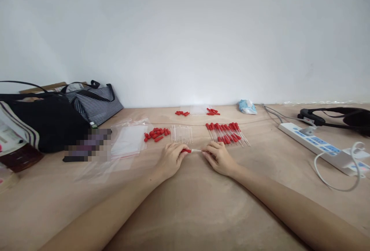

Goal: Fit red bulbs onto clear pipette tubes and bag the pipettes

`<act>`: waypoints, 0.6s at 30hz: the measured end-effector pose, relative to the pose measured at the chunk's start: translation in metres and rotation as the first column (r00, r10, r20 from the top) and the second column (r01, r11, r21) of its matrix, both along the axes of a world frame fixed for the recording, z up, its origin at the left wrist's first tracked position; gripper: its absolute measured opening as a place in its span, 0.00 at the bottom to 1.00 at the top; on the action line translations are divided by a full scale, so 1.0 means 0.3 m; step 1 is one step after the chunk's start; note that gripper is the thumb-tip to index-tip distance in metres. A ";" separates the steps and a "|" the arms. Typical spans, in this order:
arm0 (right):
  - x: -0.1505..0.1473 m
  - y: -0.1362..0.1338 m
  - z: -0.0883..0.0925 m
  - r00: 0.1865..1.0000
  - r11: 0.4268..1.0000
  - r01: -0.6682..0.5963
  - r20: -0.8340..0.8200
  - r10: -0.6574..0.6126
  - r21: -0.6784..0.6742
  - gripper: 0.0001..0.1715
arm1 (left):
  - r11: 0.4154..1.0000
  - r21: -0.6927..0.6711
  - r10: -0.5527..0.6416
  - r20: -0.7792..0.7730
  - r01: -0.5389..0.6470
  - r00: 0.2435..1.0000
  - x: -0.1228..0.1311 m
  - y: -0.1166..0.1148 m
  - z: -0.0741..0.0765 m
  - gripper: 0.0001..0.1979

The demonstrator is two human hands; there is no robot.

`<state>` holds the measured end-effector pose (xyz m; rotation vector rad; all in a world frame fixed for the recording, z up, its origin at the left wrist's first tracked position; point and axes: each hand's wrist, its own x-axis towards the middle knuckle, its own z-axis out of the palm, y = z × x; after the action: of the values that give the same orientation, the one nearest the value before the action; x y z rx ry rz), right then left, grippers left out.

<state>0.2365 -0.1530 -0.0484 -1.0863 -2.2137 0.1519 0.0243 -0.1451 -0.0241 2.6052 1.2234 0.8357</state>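
"so, from where you're standing, what's in those hands?"

"one dropper's worth of parts. the left hand (pixel 172 157) is nearly closed, thumb and fingers pinching a red rubber bulb (pixel 186 151). the right hand (pixel 219 158) is curled much the same way, its fingertips on a slim clear tube (pixel 196 150). bulb and tube lie end to end between the hands, just above or on the wooden tabletop (pixel 185 212); i can't tell which."

"does the tube go inside the bulb?"

"too small to tell. they're in line, though, and i'd guess the fingertip grip is there because both parts are so thin."

"and why the separate piles?"

"looks like sorting to me. the loose red bulbs (pixel 157 133) lie beyond the left hand, the one with a bulb in it, so they'd be handy. beside them is a neat row of bare clear tubes (pixel 181 133), side by side, probably so one lifts off easily. the bulb-topped droppers (pixel 224 129) are over on the right, apart from the loose parts."

"what about the edges?"

"clear zip bags (pixel 127 143) on the left, a white power strip (pixel 312 141) far right, both clear of the forearms, which seems sensible."
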 end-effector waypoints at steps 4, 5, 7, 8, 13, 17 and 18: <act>-0.005 -0.011 0.009 1.000 1.000 0.002 0.010 -0.002 0.014 0.11 | 0.999 -0.033 -0.017 0.058 0.019 0.998 0.005 -0.010 0.006 0.06; -0.005 -0.013 0.011 1.000 1.000 0.005 0.015 -0.005 0.015 0.11 | 0.999 -0.044 -0.021 0.074 0.025 0.997 0.005 -0.009 0.006 0.06; -0.006 -0.016 0.015 0.999 1.000 0.005 0.031 -0.006 0.014 0.11 | 0.997 -0.071 -0.037 0.113 0.045 0.993 0.006 -0.008 0.006 0.06; -0.007 -0.018 0.017 0.999 1.000 0.001 0.039 -0.002 0.014 0.11 | 0.995 -0.084 -0.048 0.131 0.060 0.990 0.005 -0.007 0.004 0.07; -0.014 -0.025 0.019 0.998 0.999 -0.043 0.041 0.042 0.015 0.11 | 0.992 -0.092 -0.070 0.169 0.086 0.983 0.001 -0.007 -0.005 0.07; -0.011 -0.029 0.026 0.994 0.997 -0.073 0.081 0.073 0.008 0.12 | 0.995 -0.034 -0.090 0.128 0.095 0.988 0.001 -0.019 -0.002 0.07; -0.009 -0.029 0.029 0.992 0.997 -0.081 0.100 0.079 0.007 0.12 | 0.994 -0.018 -0.102 0.109 0.105 0.989 0.002 -0.022 0.000 0.07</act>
<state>0.2338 -0.1617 -0.0396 -1.0196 -2.3456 0.1228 0.0248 -0.1518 -0.0241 2.5432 1.0537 0.9226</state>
